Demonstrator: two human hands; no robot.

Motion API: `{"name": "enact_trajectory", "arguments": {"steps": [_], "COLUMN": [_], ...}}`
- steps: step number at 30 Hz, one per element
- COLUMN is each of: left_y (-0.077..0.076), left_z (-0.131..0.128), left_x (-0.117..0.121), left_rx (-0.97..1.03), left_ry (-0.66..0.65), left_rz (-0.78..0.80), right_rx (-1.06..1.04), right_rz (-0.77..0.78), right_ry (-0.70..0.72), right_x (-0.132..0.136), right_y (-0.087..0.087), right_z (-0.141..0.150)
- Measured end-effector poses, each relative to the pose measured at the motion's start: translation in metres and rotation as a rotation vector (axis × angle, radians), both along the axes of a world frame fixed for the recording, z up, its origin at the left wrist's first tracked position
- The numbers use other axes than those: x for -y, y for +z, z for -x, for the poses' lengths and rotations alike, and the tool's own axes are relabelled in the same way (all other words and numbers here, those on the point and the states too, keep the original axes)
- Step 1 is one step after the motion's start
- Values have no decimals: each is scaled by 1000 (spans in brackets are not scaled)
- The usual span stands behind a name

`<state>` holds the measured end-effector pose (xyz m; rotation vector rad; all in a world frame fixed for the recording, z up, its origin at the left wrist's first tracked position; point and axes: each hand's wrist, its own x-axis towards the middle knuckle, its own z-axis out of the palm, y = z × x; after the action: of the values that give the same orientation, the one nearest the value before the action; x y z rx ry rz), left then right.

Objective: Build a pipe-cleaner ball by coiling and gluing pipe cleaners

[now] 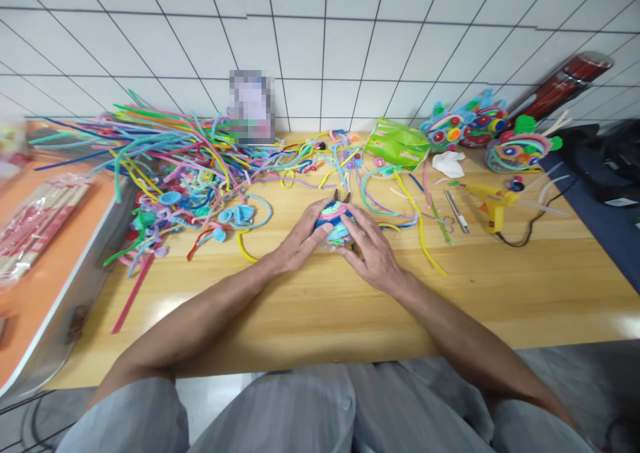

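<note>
Between my two hands sits a small round craft piece [336, 220], wrapped in blue, pink and pale green pipe cleaners. My left hand [306, 234] closes round its left side, thumb laid across the front. On the other side, the fingers of my right hand [371, 243] curve over the top and right of it. Part of its lower surface shows; the palms hide the rest. Dark metal tips of a tool [342, 195] stick out just behind it. A yellow pipe cleaner [245, 247] lies by my left wrist, and another yellow strand [423, 233] lies right of my right hand.
Heaped pipe cleaners [185, 153] cover the back left. At the right are a yellow glue gun [493, 206] with a cord, a craft knife [457, 211], scissors [445, 223], a green packet [397, 145], finished colourful craft pieces [520, 151] and a red flask [565, 83].
</note>
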<state>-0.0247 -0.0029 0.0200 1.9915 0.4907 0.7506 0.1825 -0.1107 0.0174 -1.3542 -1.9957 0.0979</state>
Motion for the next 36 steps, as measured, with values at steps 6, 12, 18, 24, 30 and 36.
{"name": "enact_trajectory", "arguments": {"steps": [6, 12, 18, 24, 30, 36], "left_y": [-2, -8, -7, -8, -11, -11], "left_z": [1, -2, 0, 4, 2, 1], "left_x": [0, -3, -3, -5, -7, -7], "left_rx": [17, 36, 22, 49, 55, 76], "left_ry": [-4, -1, -10, -43, -33, -38], "left_rz": [22, -20, -10, 20, -26, -84], "right_rx": [12, 29, 29, -7, -3, -1], "right_rz": [-66, -99, -111, -105, -128, -201], "right_ry": [24, 32, 36, 48, -8, -11], "right_x": [-4, -3, -4, -5, -1, 0], "right_y": [-7, -6, -6, -7, -6, -5], "right_z": [-2, -1, 0, -1, 0, 1]}}
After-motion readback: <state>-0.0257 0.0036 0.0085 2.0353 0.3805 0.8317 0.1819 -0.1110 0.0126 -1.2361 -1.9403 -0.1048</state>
